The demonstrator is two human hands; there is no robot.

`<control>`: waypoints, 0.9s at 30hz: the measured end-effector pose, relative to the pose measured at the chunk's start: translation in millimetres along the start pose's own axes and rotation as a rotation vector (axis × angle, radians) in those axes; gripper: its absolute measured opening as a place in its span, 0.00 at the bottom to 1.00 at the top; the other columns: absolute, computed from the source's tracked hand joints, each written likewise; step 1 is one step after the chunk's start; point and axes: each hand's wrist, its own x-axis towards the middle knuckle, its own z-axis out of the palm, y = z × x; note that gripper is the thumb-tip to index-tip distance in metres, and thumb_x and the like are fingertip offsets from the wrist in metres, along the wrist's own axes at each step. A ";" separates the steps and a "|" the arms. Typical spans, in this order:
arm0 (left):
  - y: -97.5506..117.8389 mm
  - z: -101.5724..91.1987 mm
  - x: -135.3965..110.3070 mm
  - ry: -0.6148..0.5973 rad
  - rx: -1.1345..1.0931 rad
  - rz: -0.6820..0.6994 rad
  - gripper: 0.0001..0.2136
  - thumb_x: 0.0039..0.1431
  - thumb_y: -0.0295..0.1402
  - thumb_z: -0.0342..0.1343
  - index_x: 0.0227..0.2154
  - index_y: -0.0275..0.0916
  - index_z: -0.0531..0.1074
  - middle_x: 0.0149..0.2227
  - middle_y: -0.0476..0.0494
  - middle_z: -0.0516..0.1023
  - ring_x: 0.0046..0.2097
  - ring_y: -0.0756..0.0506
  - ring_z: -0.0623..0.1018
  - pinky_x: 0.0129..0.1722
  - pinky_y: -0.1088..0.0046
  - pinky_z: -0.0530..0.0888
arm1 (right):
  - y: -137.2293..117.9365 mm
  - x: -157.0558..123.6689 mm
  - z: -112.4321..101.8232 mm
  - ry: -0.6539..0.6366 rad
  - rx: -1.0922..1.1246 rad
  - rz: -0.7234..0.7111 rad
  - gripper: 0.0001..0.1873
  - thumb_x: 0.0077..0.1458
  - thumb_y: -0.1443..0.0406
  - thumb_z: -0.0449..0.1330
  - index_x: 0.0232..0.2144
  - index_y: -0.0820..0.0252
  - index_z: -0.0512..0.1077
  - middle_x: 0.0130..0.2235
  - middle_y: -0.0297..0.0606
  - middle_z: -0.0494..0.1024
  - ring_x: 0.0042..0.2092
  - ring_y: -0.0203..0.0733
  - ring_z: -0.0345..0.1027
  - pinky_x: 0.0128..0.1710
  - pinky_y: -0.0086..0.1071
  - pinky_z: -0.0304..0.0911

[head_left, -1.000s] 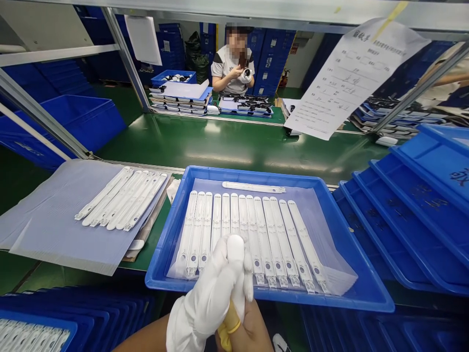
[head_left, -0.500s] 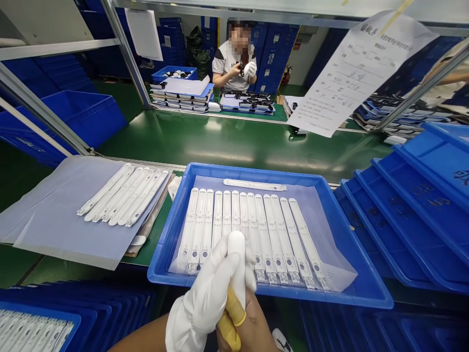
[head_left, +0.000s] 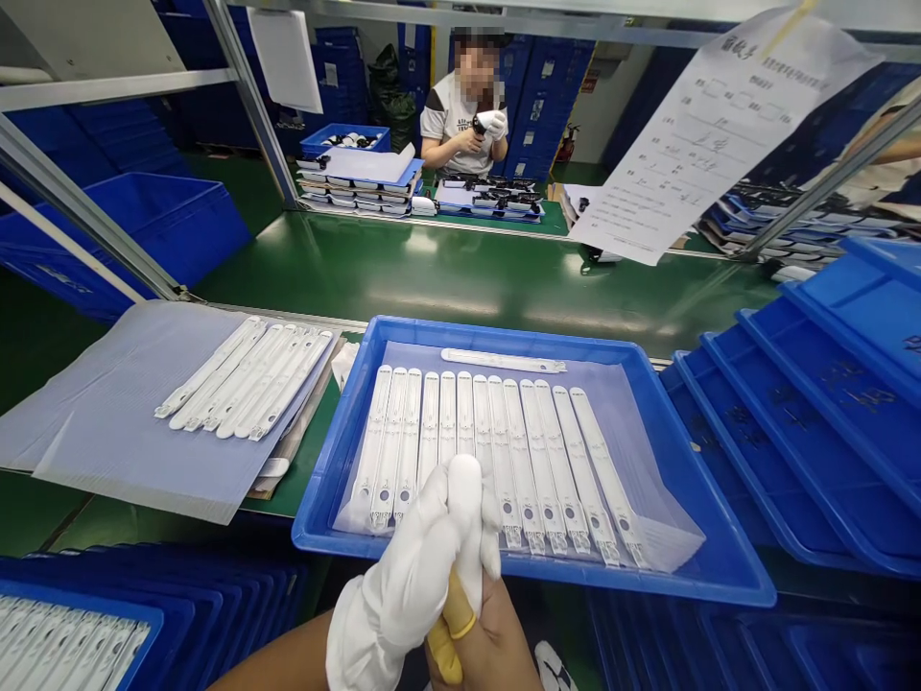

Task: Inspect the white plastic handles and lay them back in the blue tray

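Observation:
A long white plastic strip with a rounded end [head_left: 466, 491] stands up between my hands, its smooth side facing me. My left hand [head_left: 407, 576], in a white glove, is wrapped around it from the left. My right hand [head_left: 496, 629], with yellow finger cots on some fingers, closes on its lower part; that end is hidden. Just beyond, a blue tray [head_left: 720, 566] holds a row of similar white strips [head_left: 529, 451] on a translucent sheet. One more strip [head_left: 504, 361] lies crosswise along the tray's far side.
Several strips [head_left: 248, 379] lie on a translucent sheet [head_left: 93, 384] at left. Stacked blue trays [head_left: 798, 422] lean at right; another tray of strips [head_left: 68, 638] sits lower left. Across the green bench [head_left: 403, 274], a person [head_left: 460, 125] handles a black-and-white part. A paper [head_left: 697, 144] hangs upper right.
Both hands keep their hold on the strip with hardly any movement. The view has shifted slightly. Across the bench, the person has turned the part in their hands.

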 end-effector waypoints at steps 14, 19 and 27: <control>-6.4 -0.8 4.1 -0.001 -0.009 0.064 0.12 0.57 0.45 0.60 0.30 0.41 0.74 0.24 0.47 0.73 0.26 0.48 0.72 0.31 0.69 0.76 | -2.4 -0.5 4.0 0.012 0.013 -0.022 0.34 0.41 0.37 0.66 0.28 0.54 0.58 0.17 0.19 0.59 0.16 0.24 0.46 0.13 0.22 0.43; -11.6 2.8 5.6 0.053 -0.041 0.024 0.11 0.61 0.42 0.56 0.28 0.41 0.72 0.23 0.48 0.72 0.26 0.49 0.71 0.31 0.72 0.74 | -4.1 -1.1 4.9 0.019 -0.013 -0.026 0.34 0.42 0.36 0.64 0.28 0.54 0.57 0.17 0.19 0.59 0.15 0.24 0.46 0.13 0.23 0.43; -9.4 -20.1 -9.5 0.042 0.004 -0.039 0.10 0.52 0.40 0.63 0.36 0.42 0.76 0.31 0.40 0.80 0.39 0.39 0.80 0.31 0.70 0.77 | -0.9 -0.9 0.7 0.016 0.009 0.037 0.36 0.39 0.33 0.63 0.31 0.54 0.59 0.14 0.19 0.59 0.16 0.25 0.46 0.14 0.21 0.43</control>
